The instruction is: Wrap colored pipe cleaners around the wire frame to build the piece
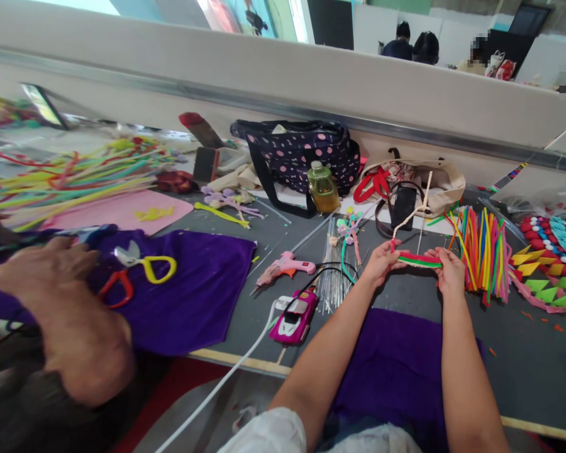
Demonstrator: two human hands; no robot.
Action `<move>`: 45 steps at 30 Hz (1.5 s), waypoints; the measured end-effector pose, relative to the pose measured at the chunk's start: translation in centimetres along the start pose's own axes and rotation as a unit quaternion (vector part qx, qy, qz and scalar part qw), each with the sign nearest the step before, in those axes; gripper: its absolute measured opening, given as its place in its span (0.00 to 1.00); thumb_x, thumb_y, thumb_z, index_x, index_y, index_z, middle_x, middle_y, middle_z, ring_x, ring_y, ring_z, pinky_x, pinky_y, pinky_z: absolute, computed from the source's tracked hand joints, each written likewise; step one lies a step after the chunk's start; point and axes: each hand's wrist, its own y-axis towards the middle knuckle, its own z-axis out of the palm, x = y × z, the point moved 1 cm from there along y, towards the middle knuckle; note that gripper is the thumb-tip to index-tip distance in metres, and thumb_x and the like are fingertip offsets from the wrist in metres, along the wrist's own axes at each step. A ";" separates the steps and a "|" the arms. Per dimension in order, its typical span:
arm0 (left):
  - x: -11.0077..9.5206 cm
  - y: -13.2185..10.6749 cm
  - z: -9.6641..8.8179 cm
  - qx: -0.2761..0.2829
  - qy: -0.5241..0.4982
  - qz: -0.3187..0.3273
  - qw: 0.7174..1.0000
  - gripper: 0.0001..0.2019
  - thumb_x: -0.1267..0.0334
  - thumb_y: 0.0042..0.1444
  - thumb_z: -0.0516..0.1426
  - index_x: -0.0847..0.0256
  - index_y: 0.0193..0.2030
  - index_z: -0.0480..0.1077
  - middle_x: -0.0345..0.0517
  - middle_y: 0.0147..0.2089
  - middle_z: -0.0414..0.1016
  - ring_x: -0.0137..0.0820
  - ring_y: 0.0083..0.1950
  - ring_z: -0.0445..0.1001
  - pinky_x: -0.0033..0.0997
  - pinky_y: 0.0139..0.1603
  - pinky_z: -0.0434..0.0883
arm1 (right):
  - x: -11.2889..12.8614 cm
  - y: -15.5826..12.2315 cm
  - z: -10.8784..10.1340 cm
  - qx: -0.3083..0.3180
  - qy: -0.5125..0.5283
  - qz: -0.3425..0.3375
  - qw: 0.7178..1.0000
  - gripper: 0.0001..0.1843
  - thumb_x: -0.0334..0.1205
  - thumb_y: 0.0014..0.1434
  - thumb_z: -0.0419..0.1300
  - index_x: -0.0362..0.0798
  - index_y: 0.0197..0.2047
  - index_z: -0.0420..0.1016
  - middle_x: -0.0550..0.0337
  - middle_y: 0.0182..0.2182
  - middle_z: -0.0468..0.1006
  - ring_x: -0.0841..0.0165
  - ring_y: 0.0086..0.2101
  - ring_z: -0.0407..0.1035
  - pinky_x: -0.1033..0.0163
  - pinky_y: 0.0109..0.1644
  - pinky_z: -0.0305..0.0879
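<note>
Between my two hands, a short flat strip of red, green and white pipe cleaners (419, 260) is stretched above the dark grey table. My left hand (381, 261) pinches its left end, and my right hand (451, 270) pinches the right end. A pale twisted pipe cleaner with a forked top (412, 215) rises from beside my left fingers; how it joins the strip is unclear. Below my hands lies a purple cloth (396, 358). A bundle of bright multicoloured pipe cleaners (485, 251) lies just right of my right hand.
To my left are a pink glue gun (287, 270), a magenta power strip (295, 318) with a white cord and scissors (127, 258) on another purple cloth. A co-worker's arm (80, 327) reaches in there. Behind stand a bottle (323, 187) and a polka-dot bag (302, 148).
</note>
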 end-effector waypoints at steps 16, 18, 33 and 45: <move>0.1 0.0 0.4 -0.071 0.017 0.089 0.993 0.28 0.58 0.44 0.68 0.65 0.50 0.68 0.52 0.38 0.80 0.34 0.36 0.79 0.31 0.36 0.76 | -0.4 -1.0 1.0 0.078 0.047 0.113 0.990 0.14 0.37 0.44 0.73 0.43 0.34 0.76 0.57 0.27 0.81 0.67 0.27 0.77 0.62 0.33 0.79; 0.0 0.0 0.4 -0.083 0.031 0.088 0.992 0.27 0.57 0.44 0.68 0.65 0.49 0.68 0.49 0.36 0.79 0.32 0.33 0.78 0.30 0.35 0.76 | -0.5 -1.0 1.0 0.066 0.048 0.104 0.991 0.14 0.37 0.43 0.73 0.43 0.33 0.76 0.58 0.27 0.81 0.68 0.26 0.76 0.63 0.32 0.79; -0.2 -0.2 0.4 -0.102 0.001 0.034 0.994 0.27 0.68 0.37 0.70 0.64 0.46 0.69 0.39 0.31 0.76 0.28 0.28 0.76 0.31 0.35 0.77 | -0.3 -1.5 1.9 0.053 0.049 0.074 0.995 0.18 0.42 0.40 0.75 0.44 0.34 0.77 0.59 0.27 0.81 0.68 0.25 0.76 0.65 0.31 0.79; 0.1 -0.1 0.2 -0.117 0.012 0.007 0.993 0.18 0.61 0.37 0.71 0.66 0.33 0.72 0.46 0.28 0.79 0.28 0.27 0.76 0.28 0.35 0.74 | -0.5 -1.6 2.2 0.046 0.049 0.063 0.996 0.19 0.42 0.39 0.75 0.44 0.33 0.77 0.58 0.28 0.81 0.69 0.25 0.76 0.64 0.31 0.79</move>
